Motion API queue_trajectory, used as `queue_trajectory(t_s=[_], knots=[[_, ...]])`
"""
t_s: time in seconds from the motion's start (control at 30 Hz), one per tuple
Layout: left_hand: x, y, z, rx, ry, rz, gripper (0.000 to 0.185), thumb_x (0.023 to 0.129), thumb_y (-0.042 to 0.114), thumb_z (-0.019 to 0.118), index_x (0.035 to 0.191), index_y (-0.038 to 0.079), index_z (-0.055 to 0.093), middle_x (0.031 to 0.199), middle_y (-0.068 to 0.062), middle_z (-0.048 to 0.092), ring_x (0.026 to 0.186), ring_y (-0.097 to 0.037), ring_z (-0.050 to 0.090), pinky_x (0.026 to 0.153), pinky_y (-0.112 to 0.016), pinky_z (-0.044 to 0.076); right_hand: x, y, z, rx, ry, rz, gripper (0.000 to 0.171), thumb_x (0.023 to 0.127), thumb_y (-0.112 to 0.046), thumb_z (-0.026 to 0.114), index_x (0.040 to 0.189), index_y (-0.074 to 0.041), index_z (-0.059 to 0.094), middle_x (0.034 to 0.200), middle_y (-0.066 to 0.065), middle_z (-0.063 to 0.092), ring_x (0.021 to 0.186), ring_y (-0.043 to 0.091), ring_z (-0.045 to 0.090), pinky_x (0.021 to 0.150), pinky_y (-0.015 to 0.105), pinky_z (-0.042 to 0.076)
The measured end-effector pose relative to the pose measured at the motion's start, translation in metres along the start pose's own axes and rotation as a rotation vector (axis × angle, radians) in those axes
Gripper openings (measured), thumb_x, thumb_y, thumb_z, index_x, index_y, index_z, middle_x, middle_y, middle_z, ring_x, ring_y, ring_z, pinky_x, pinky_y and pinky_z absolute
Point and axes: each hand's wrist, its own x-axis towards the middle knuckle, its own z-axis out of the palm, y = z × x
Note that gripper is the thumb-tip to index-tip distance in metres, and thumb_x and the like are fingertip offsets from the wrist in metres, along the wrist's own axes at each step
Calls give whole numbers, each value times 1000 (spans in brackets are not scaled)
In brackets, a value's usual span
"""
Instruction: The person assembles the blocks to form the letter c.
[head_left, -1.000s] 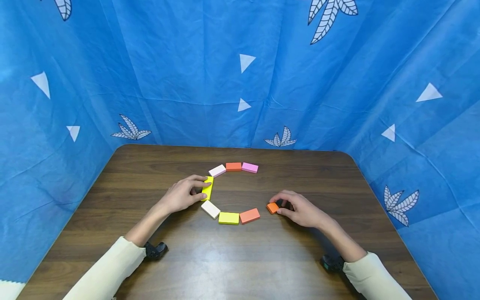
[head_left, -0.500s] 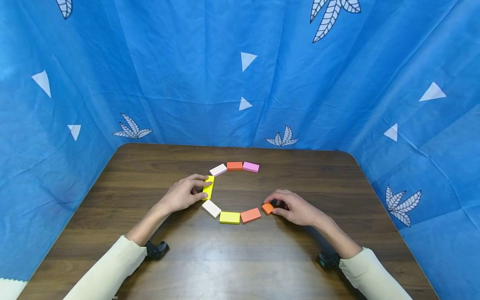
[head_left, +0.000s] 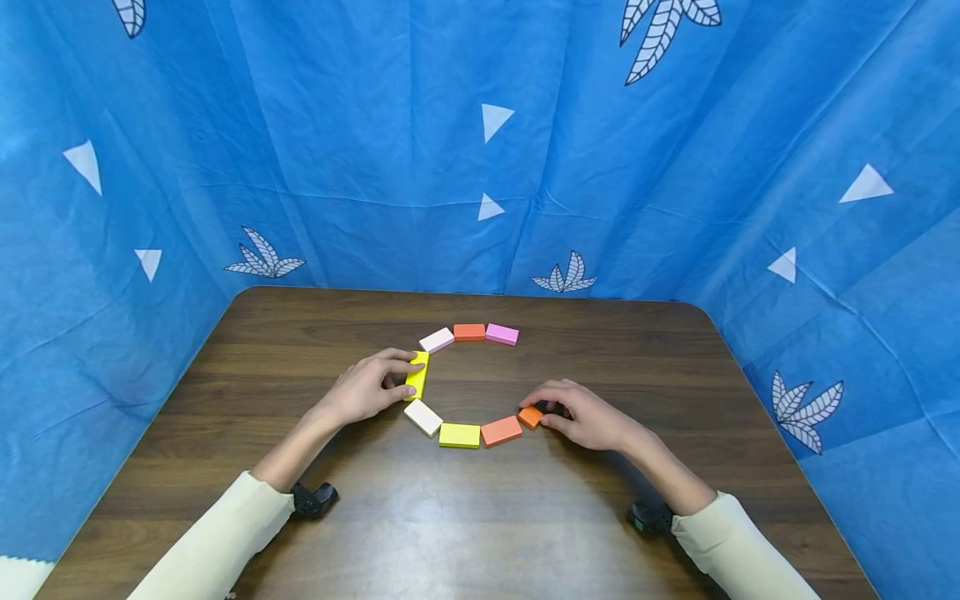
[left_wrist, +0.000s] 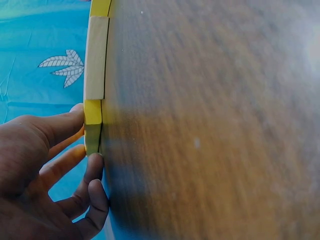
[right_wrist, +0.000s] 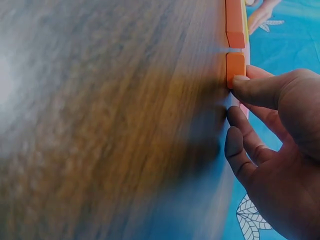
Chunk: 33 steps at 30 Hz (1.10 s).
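Observation:
Flat coloured blocks lie in an open ring on the brown table. My left hand holds the upright-lying yellow block at the ring's left side, thumb and fingers on its edges; the same yellow block shows in the left wrist view. My right hand pinches a small orange block, also seen as the orange block in the right wrist view, just right of a salmon block. Its near half is hidden by my fingers.
Other ring pieces: a white block, a yellow block, and at the far side a pale pink block, a red-orange block and a pink block. Blue patterned cloth walls the table on three sides.
My right hand has slid the small orange block leftwards, up close to the salmon block. The left hand and its yellow block have stayed put.

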Motion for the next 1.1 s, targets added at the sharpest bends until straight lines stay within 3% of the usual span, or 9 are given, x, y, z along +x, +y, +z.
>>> queue_trajectory(t_s=[0.47,0.77,0.93,1.1], knots=[[-1,0,0,-9,-3,-4,45,101,28,78,144,18,72,157,-4,61,87,-7,64,71,-29,48,3,-4,6,1,14,19,41,105,-4,67,140,-25,71,135,-6,71,111,16,60,94,37,52],[0,2,1,-10,-11,-2,47,100,27,79,145,18,70,157,-4,61,85,-7,62,70,-28,48,-4,-3,7,9,41,54,49,106,-4,65,151,-22,62,144,1,67,110,15,64,96,39,56],[0,2,0,9,-15,2,49,99,27,80,146,18,69,150,-3,64,87,-6,64,73,-30,50,-9,1,6,-12,94,78,48,105,-5,67,150,-20,62,139,3,68,106,14,63,90,35,55],[1,1,-2,17,-29,1,47,98,26,82,142,17,69,144,-5,65,87,-8,66,74,-33,52,-16,9,6,-64,190,107,41,106,-7,66,146,-18,65,146,6,62,122,26,60,100,49,53]])
